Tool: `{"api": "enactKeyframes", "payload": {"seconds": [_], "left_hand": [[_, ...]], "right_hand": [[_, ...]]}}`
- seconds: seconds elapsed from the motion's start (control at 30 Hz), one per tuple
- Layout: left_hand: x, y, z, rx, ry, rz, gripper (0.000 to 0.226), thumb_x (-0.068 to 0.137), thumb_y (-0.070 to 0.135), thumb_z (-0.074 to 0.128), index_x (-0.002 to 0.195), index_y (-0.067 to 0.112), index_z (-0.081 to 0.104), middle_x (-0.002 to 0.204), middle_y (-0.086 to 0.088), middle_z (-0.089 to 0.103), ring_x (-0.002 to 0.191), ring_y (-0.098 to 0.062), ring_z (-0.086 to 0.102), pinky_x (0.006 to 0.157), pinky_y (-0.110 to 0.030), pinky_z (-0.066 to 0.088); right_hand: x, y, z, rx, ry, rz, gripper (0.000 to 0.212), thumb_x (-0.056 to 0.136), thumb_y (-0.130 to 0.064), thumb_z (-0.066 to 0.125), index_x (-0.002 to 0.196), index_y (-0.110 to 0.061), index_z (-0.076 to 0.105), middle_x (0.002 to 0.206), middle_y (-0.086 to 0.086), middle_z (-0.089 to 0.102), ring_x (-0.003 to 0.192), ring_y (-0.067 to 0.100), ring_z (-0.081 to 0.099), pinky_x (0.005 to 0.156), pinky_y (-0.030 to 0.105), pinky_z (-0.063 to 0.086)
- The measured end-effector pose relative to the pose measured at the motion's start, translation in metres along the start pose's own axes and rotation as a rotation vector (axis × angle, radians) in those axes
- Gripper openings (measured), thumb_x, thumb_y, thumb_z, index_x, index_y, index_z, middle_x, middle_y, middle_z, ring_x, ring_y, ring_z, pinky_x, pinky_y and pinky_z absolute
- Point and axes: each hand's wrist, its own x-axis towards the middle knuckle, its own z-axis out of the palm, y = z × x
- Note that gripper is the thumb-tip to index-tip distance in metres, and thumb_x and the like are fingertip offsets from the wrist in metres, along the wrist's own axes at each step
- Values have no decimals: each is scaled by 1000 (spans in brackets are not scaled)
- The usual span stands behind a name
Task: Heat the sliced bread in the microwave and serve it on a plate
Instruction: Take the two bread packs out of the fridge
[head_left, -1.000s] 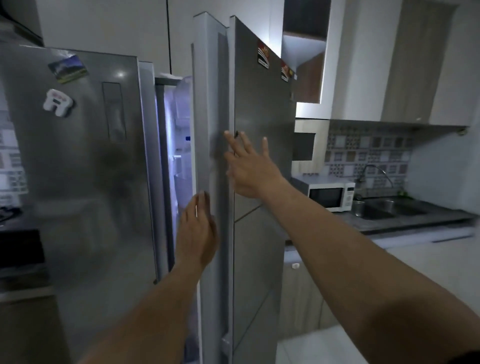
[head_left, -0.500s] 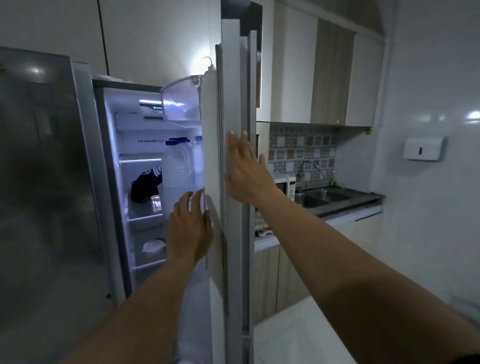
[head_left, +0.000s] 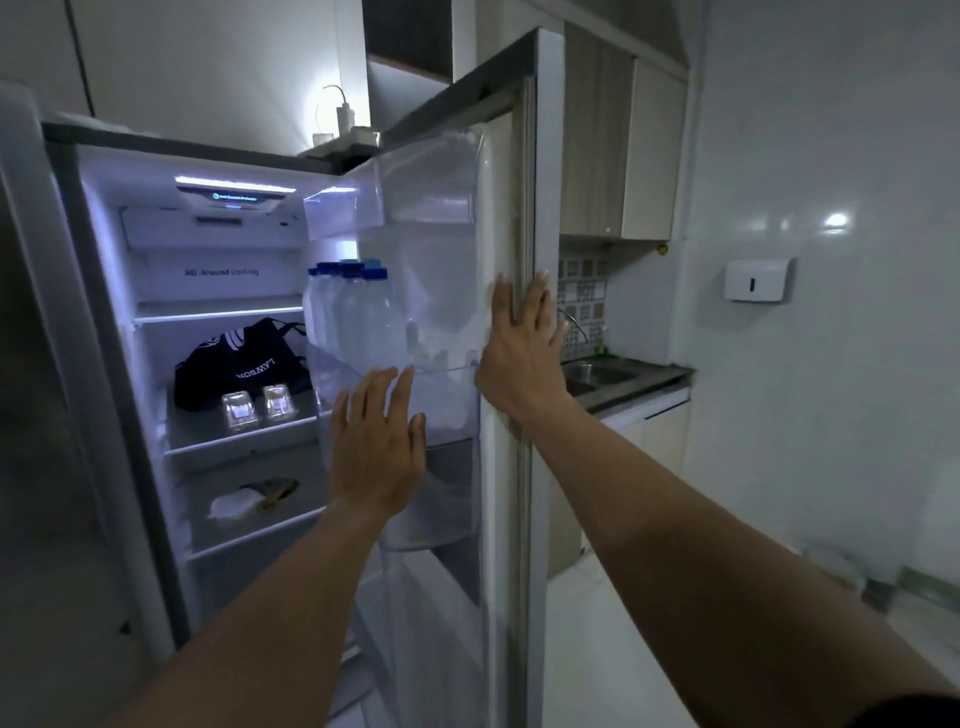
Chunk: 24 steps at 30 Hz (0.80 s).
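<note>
We should push fridge door (head_left: 548, 208) wide, straight fingers flat: right hand (head_left: 519, 358) at edge, left hand (head_left: 379, 452) on door bin (head_left: 452, 402); shelves (head_left: 244, 439) left of fingertips.

Both forearms were bare right down to the wrists. The left grip (head_left: 376, 452) and the right grip (head_left: 519, 358) were uncovered too. A dark sleeve (head_left: 930, 714) edged the right upper arm.

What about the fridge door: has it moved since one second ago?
Yes. The fridge door has swung open rightward, away from the shut left door; the lit shelves now show between them.
</note>
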Motion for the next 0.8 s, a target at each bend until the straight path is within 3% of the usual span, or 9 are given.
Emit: {"api": "enactKeyframes", "payload": {"seconds": [0.17, 0.27, 0.5, 0.8], "left_hand": [[13, 23, 17, -113, -2, 70, 53, 98, 33, 34, 143, 8, 44, 138, -14, 49, 129, -30, 45, 108, -46, 34], [21, 42, 32, -190, -8, 141, 52, 99, 33, 35, 144, 8, 43, 140, -13, 48, 131, -29, 44, 110, -45, 36], [36, 81, 74, -316, -47, 123, 50, 99, 34, 35, 145, 13, 36, 147, -12, 42, 136, -27, 39, 113, -47, 36], [76, 106, 133, -308, -78, 37, 56, 99, 36, 35, 150, 12, 29, 151, -14, 38, 138, -30, 38, 114, -48, 35]], "right_hand": [[-4, 26, 12, -92, -124, 17, 66, 106, -36, 31, 161, -17, -1, 163, 15, -27, 151, 34, -22, 120, 63, -1], [-4, 50, 19, -80, -176, 80, 59, 107, -44, 21, 159, -18, 17, 165, 12, -24, 153, 32, -13, 121, 61, 3], [10, 112, 23, 33, -259, 95, 68, 105, -52, 20, 160, -11, 13, 168, 10, -1, 155, 25, 0, 122, 59, 9], [45, 179, 26, 128, -276, 126, 88, 97, -70, 29, 160, -13, 7, 169, 8, -3, 155, 25, 7, 124, 51, 15]]}}
